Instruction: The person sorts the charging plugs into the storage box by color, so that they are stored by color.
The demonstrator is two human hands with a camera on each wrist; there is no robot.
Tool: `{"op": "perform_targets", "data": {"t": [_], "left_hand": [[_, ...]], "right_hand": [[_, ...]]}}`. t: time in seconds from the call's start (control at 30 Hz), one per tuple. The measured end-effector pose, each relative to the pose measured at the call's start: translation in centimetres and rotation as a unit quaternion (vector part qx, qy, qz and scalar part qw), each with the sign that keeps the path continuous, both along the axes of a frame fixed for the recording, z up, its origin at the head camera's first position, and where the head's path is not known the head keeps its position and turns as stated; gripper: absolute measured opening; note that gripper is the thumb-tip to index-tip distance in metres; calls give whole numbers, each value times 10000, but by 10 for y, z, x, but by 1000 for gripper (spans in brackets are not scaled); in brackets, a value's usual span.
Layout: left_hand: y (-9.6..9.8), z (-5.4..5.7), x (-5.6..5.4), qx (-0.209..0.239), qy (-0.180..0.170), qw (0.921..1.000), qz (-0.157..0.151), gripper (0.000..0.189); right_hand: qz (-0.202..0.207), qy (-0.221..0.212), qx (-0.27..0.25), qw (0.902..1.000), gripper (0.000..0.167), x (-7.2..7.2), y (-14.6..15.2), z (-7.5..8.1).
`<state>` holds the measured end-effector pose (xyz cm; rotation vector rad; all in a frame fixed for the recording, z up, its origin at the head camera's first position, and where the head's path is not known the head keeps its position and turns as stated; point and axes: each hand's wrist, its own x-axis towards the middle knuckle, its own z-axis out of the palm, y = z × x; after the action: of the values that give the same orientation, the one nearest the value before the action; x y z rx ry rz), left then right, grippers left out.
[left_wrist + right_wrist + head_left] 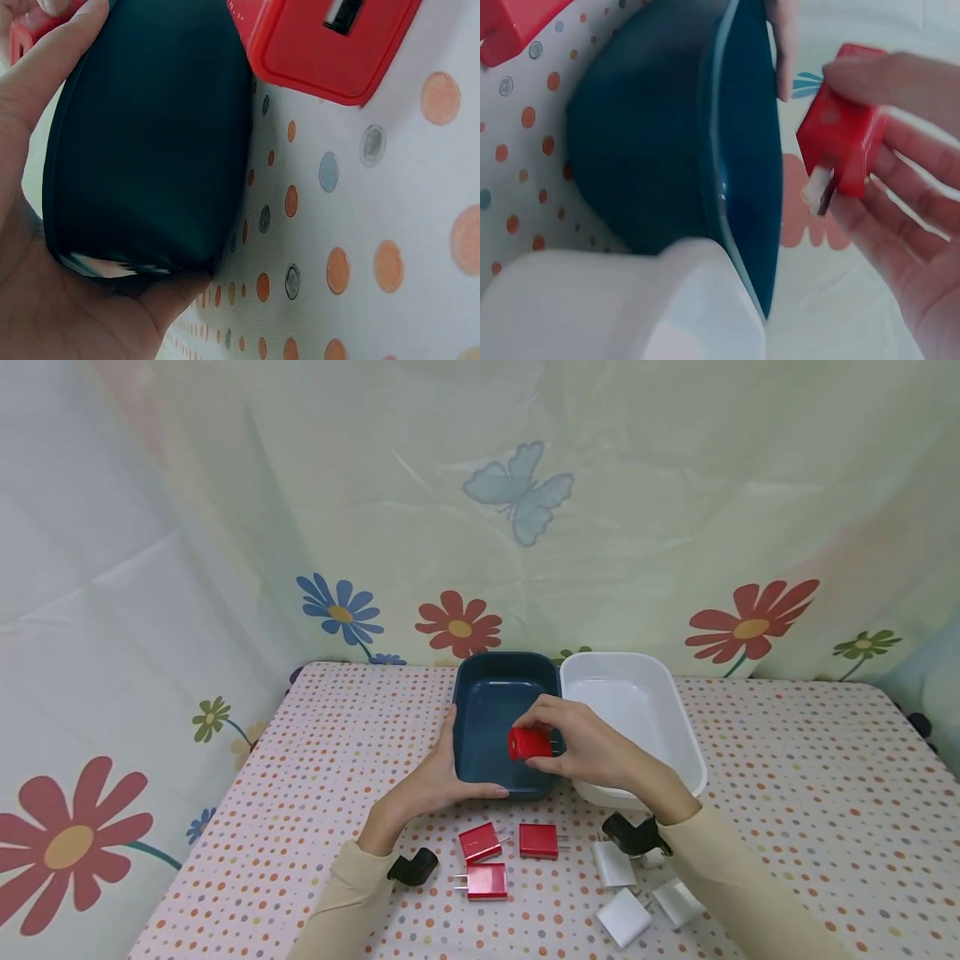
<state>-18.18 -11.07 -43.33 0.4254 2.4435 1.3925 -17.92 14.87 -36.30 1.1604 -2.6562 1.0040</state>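
Note:
My right hand (581,743) pinches a red plug charger (531,743) between thumb and fingers, over the dark blue tray (471,693). In the right wrist view the same red charger (844,124) shows its metal prongs, above the tray's rim. My left hand (442,772) holds the tray's left front corner, its thumb along the front wall and its fingers up the left side. The left wrist view shows that hand (67,300) curved around the tray's wall (150,150). Several red chargers (538,841) lie on the table in front of the tray.
A white tray (686,727) stands against the blue one's right side. Several white plug chargers (624,917) lie at the front right, partly under the right forearm. The dotted cloth (345,727) covers the table, and a flowered curtain (637,527) hangs behind.

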Motion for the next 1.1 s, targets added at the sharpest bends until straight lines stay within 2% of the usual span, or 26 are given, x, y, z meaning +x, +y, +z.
{"op": "perform_targets", "data": {"t": [0.23, 0.4, 0.63, 0.8, 1.1], "left_hand": [[2, 1, 0, 44, 4, 10000, -26, 141], [3, 2, 2, -32, -50, 10000, 40, 140], [0, 1, 2, -59, -90, 9999, 75, 142], [0, 1, 2, 46, -91, 9999, 45, 143], [0, 1, 1, 28, -108, 9999, 77, 144]], "right_hand": [[-685, -288, 80, 9972, 41, -5, -13, -15], [-1049, -451, 350, 9928, 42, -7, -22, -23], [-1212, -545, 893, 9871, 40, -9, -34, -32], [-1263, -366, 1308, 9827, 39, -8, -40, -37], [-1440, -216, 1635, 9757, 30, -8, -45, -40]]}}
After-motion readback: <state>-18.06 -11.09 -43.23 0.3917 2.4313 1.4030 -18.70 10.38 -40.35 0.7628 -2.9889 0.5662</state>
